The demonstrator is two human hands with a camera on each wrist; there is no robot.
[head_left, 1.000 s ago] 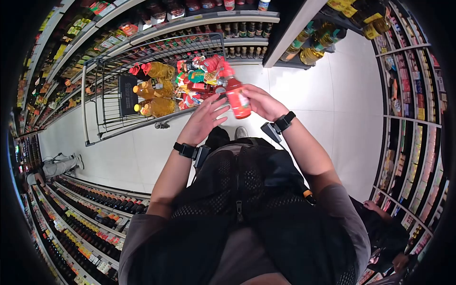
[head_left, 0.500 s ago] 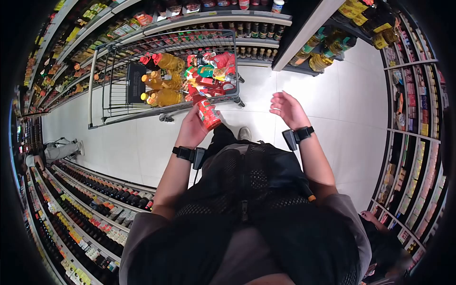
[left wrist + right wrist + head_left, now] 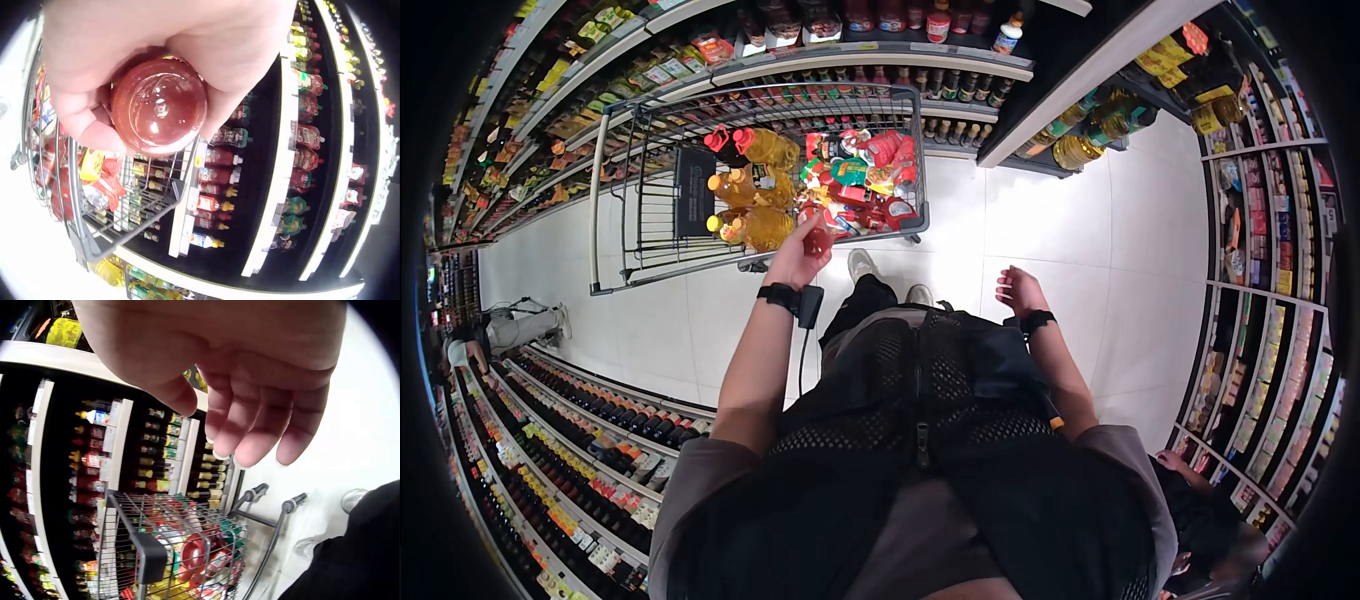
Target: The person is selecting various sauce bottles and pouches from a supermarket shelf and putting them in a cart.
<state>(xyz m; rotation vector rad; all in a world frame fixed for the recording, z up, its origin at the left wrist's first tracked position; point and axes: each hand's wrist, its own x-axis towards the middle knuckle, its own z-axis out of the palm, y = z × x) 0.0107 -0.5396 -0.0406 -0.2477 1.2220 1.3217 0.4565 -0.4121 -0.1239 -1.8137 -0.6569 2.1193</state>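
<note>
My left hand grips a red sauce bottle at the near side of the shopping cart. The left wrist view looks straight at the bottle's round base, with fingers and thumb wrapped around its sides. Inside the cart lie red and green packs beside several large bottles of yellow oil. My right hand hangs over the floor to the right of the cart, holding nothing, its fingers loosely bent in the right wrist view.
Shelves of sauce bottles run behind the cart, and a shelf end with oil bottles juts out to its right. More shelving lines both sides of the aisle. Another person is at the far left, and one more at lower right.
The bottle has gone from the right hand to the left hand, which has carried it leftward to the cart's near side. The right hand has drawn back and lowered.
</note>
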